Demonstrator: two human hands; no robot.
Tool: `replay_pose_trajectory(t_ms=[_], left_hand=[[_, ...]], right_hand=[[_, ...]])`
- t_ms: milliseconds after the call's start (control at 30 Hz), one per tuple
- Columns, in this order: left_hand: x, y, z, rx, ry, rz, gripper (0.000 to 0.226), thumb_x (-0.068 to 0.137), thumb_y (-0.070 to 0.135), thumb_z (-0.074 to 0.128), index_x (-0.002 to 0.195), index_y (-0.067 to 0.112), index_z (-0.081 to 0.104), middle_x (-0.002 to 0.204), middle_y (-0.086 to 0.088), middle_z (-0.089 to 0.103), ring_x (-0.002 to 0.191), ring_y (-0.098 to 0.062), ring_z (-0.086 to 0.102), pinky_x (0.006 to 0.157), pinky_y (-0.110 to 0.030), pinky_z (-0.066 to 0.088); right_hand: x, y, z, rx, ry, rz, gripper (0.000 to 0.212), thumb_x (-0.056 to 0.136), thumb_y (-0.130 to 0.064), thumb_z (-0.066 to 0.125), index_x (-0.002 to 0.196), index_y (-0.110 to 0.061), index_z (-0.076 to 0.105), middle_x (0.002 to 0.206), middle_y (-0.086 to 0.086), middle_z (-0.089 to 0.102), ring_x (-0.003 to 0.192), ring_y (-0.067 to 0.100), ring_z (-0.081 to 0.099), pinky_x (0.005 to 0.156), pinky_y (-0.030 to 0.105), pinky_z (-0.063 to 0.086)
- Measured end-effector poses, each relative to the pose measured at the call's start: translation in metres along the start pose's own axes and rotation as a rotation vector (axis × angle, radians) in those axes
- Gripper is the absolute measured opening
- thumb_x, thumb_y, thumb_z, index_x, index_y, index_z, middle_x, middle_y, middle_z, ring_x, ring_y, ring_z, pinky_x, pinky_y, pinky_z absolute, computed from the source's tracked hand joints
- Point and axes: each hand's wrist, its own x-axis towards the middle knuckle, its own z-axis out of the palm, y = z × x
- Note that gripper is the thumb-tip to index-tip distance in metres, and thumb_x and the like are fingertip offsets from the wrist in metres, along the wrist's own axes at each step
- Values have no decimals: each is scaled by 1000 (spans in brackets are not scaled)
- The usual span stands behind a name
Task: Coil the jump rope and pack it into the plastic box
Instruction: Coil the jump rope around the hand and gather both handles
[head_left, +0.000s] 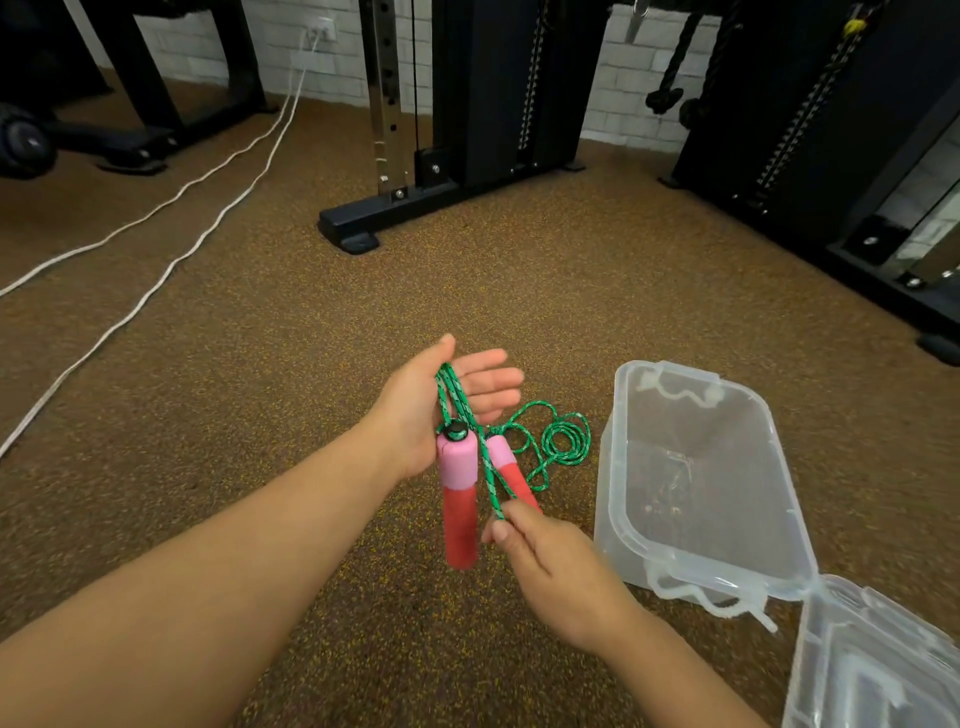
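Note:
The jump rope has a green braided cord and two pink-and-red foam handles. My left hand is held palm up with fingers apart; the cord loops over its palm and both handles hang down below it. My right hand pinches a strand of the cord just below the second handle. The rest of the cord lies in loose loops on the floor between my hands and the clear plastic box, which stands open to the right. Its clear lid lies at the lower right.
Brown speckled rubber floor. A black gym machine base stands ahead, another black frame at the right. Two white cables run across the floor on the left.

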Motion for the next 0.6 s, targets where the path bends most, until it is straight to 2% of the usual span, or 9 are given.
replay_pose_trajectory(t_ms=[100, 233, 300, 367, 433, 467, 533, 600], left_hand=[[2, 1, 0, 19, 6, -21, 72, 95, 55, 13, 114, 4, 60, 89, -13, 76, 78, -22, 73, 75, -30, 52], [-1, 1, 4, 164, -47, -60, 90, 89, 65, 3, 121, 0, 55, 86, -17, 74, 77, -26, 73, 75, -31, 52], [-2, 0, 5, 232, -83, -89, 95, 87, 67, 2, 121, -4, 55, 88, -22, 71, 75, -28, 72, 74, -32, 56], [-5, -1, 6, 313, -125, -117, 97, 87, 68, 3, 119, -5, 58, 88, -23, 70, 73, -28, 71, 65, -29, 58], [-9, -3, 5, 433, -167, -114, 94, 88, 67, 2, 105, 3, 68, 72, -14, 70, 64, -21, 67, 59, -24, 52], [-11, -3, 5, 485, -192, -96, 91, 89, 65, 0, 85, 11, 73, 59, -7, 67, 58, -17, 62, 58, -21, 48], [-15, -4, 5, 542, -250, -71, 90, 92, 60, -3, 47, 17, 62, 44, 3, 56, 46, -9, 53, 54, -15, 43], [-20, -3, 5, 561, -276, -67, 89, 93, 57, -4, 46, 15, 58, 47, 2, 59, 47, -7, 58, 57, -14, 47]], right_hand=[[-1, -12, -9, -78, -33, -94, 26, 98, -43, 34, 91, -24, 50, 72, -14, 47, 80, 18, 56, 69, 37, 44], [5, -33, -26, -95, 24, -185, 37, 91, -51, 33, 84, -19, 50, 70, -6, 53, 72, 19, 54, 67, 41, 46], [8, -42, -37, -51, 71, -207, 32, 89, -46, 36, 86, -21, 55, 69, -5, 58, 69, 18, 55, 66, 42, 47], [11, -49, -49, 3, 106, -209, 24, 88, -42, 40, 86, -26, 58, 69, -5, 60, 66, 18, 56, 64, 42, 48], [15, -55, -59, 72, 125, -212, 23, 86, -41, 40, 83, -28, 59, 76, -2, 66, 71, 20, 61, 68, 43, 50], [17, -56, -63, 111, 137, -211, 23, 86, -40, 40, 82, -28, 59, 77, -1, 67, 76, 21, 63, 71, 44, 51], [20, -58, -71, 159, 172, -194, 23, 85, -40, 41, 81, -28, 60, 75, -1, 67, 77, 19, 64, 72, 42, 51], [23, -58, -77, 174, 201, -172, 24, 85, -40, 42, 82, -27, 62, 71, -3, 67, 67, 14, 60, 68, 37, 49]])
